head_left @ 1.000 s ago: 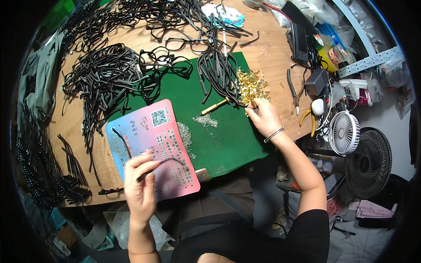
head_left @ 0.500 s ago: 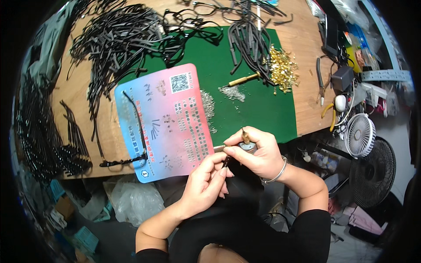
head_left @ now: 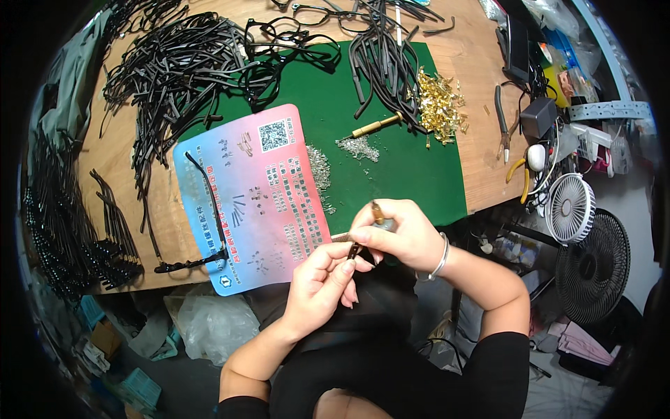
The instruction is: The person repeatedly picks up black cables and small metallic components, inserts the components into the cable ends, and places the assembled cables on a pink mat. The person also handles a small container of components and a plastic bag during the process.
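Note:
Both hands meet over the near edge of the table. My left hand (head_left: 317, 290) is closed, pinching a small dark piece (head_left: 353, 251), perhaps the hinge end of an eyeglass temple; fingers hide most of it. My right hand (head_left: 405, 234) is closed around a brass-tipped tool (head_left: 377, 209) with a greyish round part, its tip sticking up past the index finger. The right thumb and fingertip press close to the dark piece. Left of the hands, a pink-and-blue printed mat (head_left: 279, 230) carries small sorted parts and a dark eyeglass temple (head_left: 213, 188).
A green mat (head_left: 412, 181) holds silver screws (head_left: 359, 148), a brass screwdriver (head_left: 377, 126), gold parts (head_left: 440, 108) and black temple sleeves (head_left: 384, 66). Black strips (head_left: 188, 70) and eyeglass frames (head_left: 279, 52) pile up behind. Pliers (head_left: 502, 126) and a white fan (head_left: 569, 209) stand right.
The whole view has shifted slightly. My right hand has turned a little, and the brass-tipped tool now leans left, its greyish part more covered. Both hands keep their holds.

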Demonstrator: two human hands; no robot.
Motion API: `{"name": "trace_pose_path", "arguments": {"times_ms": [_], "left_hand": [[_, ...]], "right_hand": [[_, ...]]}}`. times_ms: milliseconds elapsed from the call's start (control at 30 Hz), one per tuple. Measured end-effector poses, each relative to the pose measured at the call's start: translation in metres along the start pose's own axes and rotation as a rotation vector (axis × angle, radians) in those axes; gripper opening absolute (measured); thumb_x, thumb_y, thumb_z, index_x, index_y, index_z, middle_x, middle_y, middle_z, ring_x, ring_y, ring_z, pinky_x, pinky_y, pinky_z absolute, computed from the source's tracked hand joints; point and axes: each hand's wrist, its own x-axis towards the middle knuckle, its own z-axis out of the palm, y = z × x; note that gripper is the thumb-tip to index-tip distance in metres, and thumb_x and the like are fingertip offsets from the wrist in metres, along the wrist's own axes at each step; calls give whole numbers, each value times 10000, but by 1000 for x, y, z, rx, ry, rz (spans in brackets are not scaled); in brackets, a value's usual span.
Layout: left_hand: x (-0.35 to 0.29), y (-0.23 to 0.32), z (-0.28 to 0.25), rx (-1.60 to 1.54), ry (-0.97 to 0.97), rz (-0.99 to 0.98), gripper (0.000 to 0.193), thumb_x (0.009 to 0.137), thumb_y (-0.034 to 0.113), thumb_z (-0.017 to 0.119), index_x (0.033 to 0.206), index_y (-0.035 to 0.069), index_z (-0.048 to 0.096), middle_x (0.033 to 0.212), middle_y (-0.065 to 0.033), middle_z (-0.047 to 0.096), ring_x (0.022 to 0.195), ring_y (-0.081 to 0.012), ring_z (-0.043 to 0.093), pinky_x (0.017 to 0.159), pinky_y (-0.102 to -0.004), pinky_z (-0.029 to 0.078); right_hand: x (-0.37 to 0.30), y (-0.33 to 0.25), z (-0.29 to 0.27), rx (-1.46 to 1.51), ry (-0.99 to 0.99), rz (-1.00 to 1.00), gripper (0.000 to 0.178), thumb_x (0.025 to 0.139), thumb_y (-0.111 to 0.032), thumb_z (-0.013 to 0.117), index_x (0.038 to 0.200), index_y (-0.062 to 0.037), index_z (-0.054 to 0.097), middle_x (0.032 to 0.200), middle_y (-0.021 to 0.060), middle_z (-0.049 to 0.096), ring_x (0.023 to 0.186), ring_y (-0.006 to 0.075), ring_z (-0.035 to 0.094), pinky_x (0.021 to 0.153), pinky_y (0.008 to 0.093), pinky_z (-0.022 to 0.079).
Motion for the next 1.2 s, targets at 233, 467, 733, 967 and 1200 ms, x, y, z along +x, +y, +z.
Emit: {"name": "trace_pose_path", "arguments": {"times_ms": [233,467,733,967,1200], "left_hand": [[-7,-6,-13,219,-116,-21,298,934,9,399,1227,-20,439,929,-77,609,587,-65,524,550,-204,463],[0,7,-15,483,-56,-63,304,924,-21,372,1220,-9,439,891,-73,593,570,-66,526,526,-202,458],[30,1,-20,637,206,170,260,901,-44,415,1152,-31,478,856,-94,638,534,-81,567,505,-223,483],[31,-4,-24,687,205,216,258,878,-74,434,1127,-46,497,823,-104,648,503,-101,584,471,-225,482],[33,-3,-26,720,177,213,250,889,-64,427,1131,-52,490,836,-110,645,515,-93,576,476,-219,477]], "right_hand": [[5,13,-9,-1,-204,268,436,803,-344,691,1004,5,522,765,40,561,515,55,494,435,182,407],[-8,15,-16,-768,77,-176,416,865,-258,569,1140,7,404,1039,223,485,857,332,570,791,367,469],[6,10,-32,-1373,448,-410,333,800,-149,600,1122,-106,526,883,106,476,639,247,599,510,342,510],[9,15,-29,-1493,473,-427,448,704,-116,636,1143,-120,546,858,78,468,583,180,557,471,287,488],[11,16,-29,-1503,494,-415,472,693,-115,646,1154,-113,545,861,77,470,579,171,550,466,278,485]]}}
